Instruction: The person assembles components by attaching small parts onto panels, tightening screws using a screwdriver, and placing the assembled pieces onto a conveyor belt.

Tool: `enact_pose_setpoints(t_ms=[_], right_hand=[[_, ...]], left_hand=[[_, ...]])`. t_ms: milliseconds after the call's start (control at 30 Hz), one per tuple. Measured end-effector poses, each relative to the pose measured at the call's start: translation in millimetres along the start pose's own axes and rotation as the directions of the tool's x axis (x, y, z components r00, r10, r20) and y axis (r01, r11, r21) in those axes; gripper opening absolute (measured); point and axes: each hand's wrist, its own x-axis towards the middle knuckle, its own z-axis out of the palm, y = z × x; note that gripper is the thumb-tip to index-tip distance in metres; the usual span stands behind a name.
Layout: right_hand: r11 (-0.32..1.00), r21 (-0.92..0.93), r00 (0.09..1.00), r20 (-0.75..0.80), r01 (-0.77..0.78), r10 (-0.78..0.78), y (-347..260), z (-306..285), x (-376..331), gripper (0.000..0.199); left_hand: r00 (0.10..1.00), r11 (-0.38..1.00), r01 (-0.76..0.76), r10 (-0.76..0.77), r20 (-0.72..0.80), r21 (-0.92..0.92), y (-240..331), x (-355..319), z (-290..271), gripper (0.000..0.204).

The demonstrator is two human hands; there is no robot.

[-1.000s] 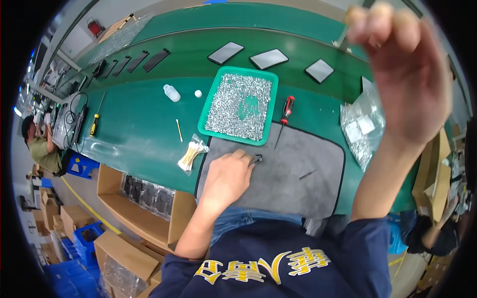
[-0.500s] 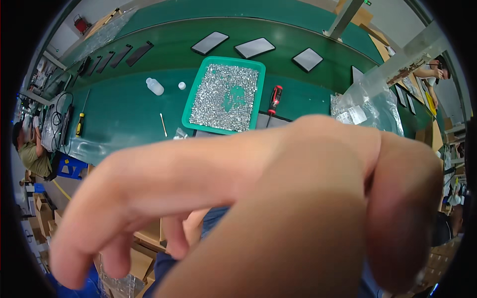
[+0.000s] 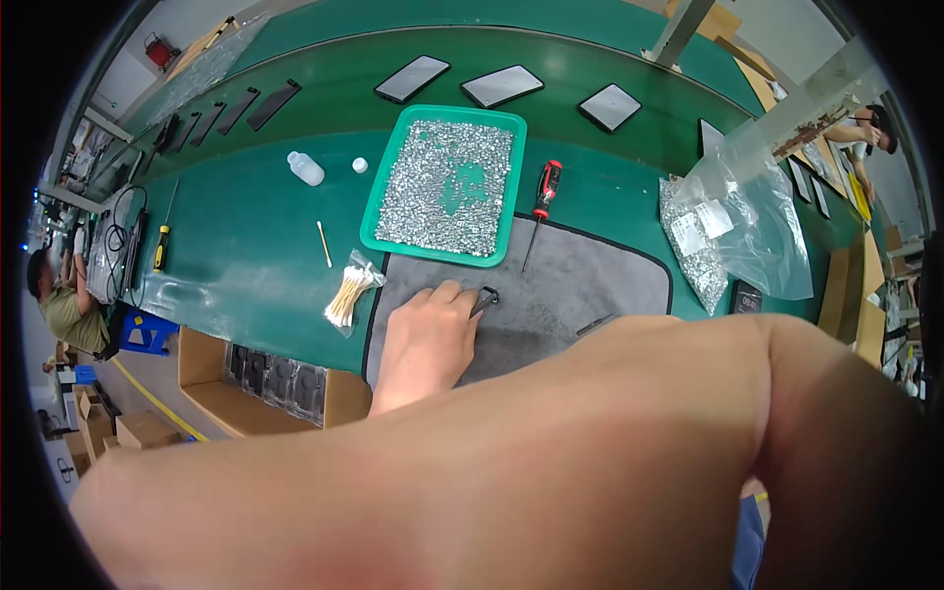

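My left hand rests on the grey cloth mat, its fingers closed on a small black part whose exact kind I cannot make out. Very close and blurred, my right hand fills the lower picture. Its digits spread apart to both sides, tips out of sight, with nothing seen in it. It hides the mat's near part. A thin dark piece lies on the mat. Behind my left hand stands a green tray of small silvery metal pieces. A red-and-black screwdriver lies right of it, its tip over the mat.
Cotton swabs in a bag, a white bottle and a yellow-and-black screwdriver lie leftward. A clear bag of metal pieces lies right. Flat grey-faced rectangles and dark strips line the back. A carton stands at the near left.
My right hand has shifted lower in the picture, uncovering the mat, the swab bag, the carton and my left hand with the small black part.
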Motion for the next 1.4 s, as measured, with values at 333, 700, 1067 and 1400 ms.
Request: enact_pose_setpoints(t_ms=[333, 700, 1067, 1400], right_hand=[[0.987, 0.159, 0.998, -0.052, -0.013, 0.022, -5, 16, -11, 0.031], [0.924, 0.378, 0.995, -0.06, -0.056, 0.084, 16, 27, -3, 0.026], [0.685, -0.457, 0.214, -0.885, -0.568, -0.413, 28, -185, -139, 0.028], [0.167, -0.615, 0.502, -0.747, -0.771, -0.435, 48, -182, -153, 0.022]], left_hand=[[1.0, 0.998, -0.01, 0.01, -0.002, -0.059, 4, 6, -8, 0.018], [0.944, 0.976, 0.165, -0.114, 0.309, -0.144, 9, 10, -33, 0.02], [0.989, 0.874, -0.107, 0.045, -0.139, -0.475, -34, 36, -164, 0.022], [0.953, 0.94, 0.288, -0.299, 0.036, 0.183, -216, 288, -136, 0.034]])
